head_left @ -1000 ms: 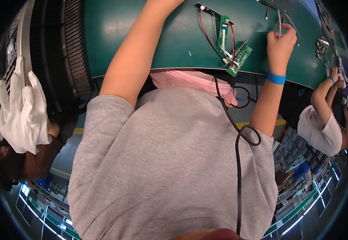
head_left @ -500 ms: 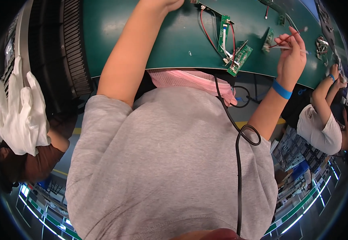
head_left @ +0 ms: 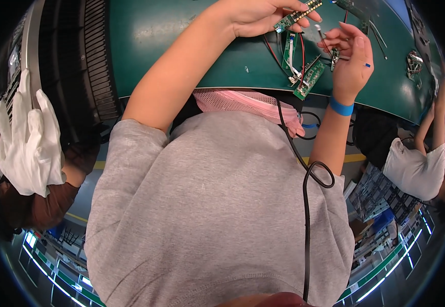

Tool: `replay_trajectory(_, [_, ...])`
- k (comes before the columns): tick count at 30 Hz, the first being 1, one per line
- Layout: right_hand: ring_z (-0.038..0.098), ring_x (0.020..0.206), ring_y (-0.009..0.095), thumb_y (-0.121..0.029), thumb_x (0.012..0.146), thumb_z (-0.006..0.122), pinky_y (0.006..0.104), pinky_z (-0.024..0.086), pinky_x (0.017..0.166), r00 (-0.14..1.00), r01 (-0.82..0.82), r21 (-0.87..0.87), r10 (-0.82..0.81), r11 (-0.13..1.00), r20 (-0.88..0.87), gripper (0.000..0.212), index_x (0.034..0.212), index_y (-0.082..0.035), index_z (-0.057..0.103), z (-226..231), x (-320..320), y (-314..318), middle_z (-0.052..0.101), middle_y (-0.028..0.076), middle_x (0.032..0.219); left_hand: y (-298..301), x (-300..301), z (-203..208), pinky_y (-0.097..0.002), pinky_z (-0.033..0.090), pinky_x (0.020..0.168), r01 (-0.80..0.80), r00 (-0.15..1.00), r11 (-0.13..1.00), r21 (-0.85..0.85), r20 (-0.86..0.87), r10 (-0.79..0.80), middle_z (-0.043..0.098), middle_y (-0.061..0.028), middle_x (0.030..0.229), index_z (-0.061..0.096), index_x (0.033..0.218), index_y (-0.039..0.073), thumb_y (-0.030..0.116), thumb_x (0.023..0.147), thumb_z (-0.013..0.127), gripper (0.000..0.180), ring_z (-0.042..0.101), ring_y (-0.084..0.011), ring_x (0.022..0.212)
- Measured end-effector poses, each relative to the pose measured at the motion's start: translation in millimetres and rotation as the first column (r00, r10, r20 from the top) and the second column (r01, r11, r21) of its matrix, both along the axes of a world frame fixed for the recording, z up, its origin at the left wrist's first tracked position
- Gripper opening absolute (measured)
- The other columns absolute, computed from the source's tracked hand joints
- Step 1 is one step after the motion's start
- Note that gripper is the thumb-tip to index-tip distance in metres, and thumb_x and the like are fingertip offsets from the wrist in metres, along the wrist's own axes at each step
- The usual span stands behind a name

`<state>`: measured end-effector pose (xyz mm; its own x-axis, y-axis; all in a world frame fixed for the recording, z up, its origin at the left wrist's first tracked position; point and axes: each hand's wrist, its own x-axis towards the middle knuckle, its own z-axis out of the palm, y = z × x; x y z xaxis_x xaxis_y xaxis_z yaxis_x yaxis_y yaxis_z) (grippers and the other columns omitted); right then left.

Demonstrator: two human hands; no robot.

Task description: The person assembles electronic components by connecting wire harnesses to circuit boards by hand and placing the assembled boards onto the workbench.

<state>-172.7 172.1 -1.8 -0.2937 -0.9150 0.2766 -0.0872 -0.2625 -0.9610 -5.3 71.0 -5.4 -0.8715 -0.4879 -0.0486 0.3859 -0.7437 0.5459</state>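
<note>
My left hand grips a narrow circuit board strip with a row of pale yellow parts. It hangs over the work surface, just above other boards. To the right, my right hand is closed with curled fingers around a thin wire that ends in a small white connector. A small green board shows beside its palm, and a blue cable tip pokes out by the thumb side. Under my hands lie a green board and a second green board, joined by red, black and white wires.
The green table spans the top. A tangled bundle of wires and parts lies at the right. A black ribbed conveyor-like strip borders the left. A black cable runs down my shirt. Other people are at both sides, a white-gloved hand at left.
My left hand has come back into view from the top edge, moving right with the board strip. My right hand has shifted left, bringing its wire and small board closer to the strip.
</note>
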Motion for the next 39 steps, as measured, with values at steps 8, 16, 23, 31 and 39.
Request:
replay_trajectory(8, [0.054, 0.061, 0.008, -0.010, 0.088, 0.048, 0.0191, 0.038, 0.053, 0.970, -0.109, 0.057, 0.119, 0.992, -0.211, 0.019, 0.099, 0.002, 0.057, 5, 8, 3, 0.061, 0.006, 0.079, 4, 1, 6, -0.0293, 0.052, 0.068, -0.160, 0.987, 0.986, -0.045, -0.020, 0.159, 0.056, -0.0141, 0.092, 0.032, 0.129, 0.003, -0.002, 0.084, 0.050, 0.049, 0.060, -0.0200, 0.078])
replay_trajectory(16, [0.042, 0.052, 0.003, -0.013, 0.088, 0.051, 0.0172, 0.029, 0.048, 0.934, -0.032, 0.082, 0.059, 0.996, -0.353, 0.018, 0.094, -0.002, 0.063, 5, 8, -1, 0.051, -0.001, 0.056, 0, -4, -5, -0.0249, 0.051, 0.061, -0.374, 0.909, 0.893, -0.250, 0.093, 0.407, 0.059, -0.0109, 0.082, 0.044, 0.101, 0.002, 0.006, 0.084, 0.056, 0.021, 0.062, -0.0182, 0.074])
replay_trajectory(23, [0.041, 0.052, 0.004, -0.019, 0.090, 0.048, 0.0170, 0.027, 0.048, 0.973, -0.072, 0.232, 0.120, 0.970, -0.197, 0.024, 0.100, 0.001, 0.056, 21, 14, 1, 0.048, -0.001, 0.056, -3, -1, 0, -0.0240, 0.050, 0.059, -0.489, 0.813, 0.807, -0.331, 0.162, 0.559, 0.061, -0.0144, 0.090, 0.046, 0.100, 0.001, 0.014, 0.088, 0.050, 0.018, 0.062, -0.0183, 0.076])
replay_trajectory(31, [0.035, 0.043, 0.002, -0.021, 0.087, 0.050, 0.0187, 0.024, 0.042, 0.946, -0.215, 0.463, 0.301, 0.860, -0.121, 0.024, 0.096, -0.001, 0.057, 27, 10, -5, 0.044, -0.002, 0.048, 0, -9, -5, -0.0335, 0.047, 0.084, -0.494, 0.870, 0.869, -0.044, -0.034, 0.492, 0.054, -0.0178, 0.107, 0.042, 0.111, -0.002, 0.010, 0.089, 0.047, 0.025, 0.054, -0.0259, 0.103])
replay_trajectory(39, [0.028, 0.042, 0.002, -0.020, 0.089, 0.046, 0.0181, 0.020, 0.042, 0.959, -0.249, 0.483, 0.282, 0.840, 0.004, 0.027, 0.102, 0.002, 0.056, 28, 11, -13, 0.036, -0.005, 0.047, 10, -14, 4, -0.0259, 0.040, 0.088, -0.465, 0.882, 0.872, -0.152, -0.160, 0.443, 0.053, -0.0128, 0.116, 0.047, 0.118, -0.002, 0.009, 0.088, 0.049, 0.032, 0.050, -0.0161, 0.106])
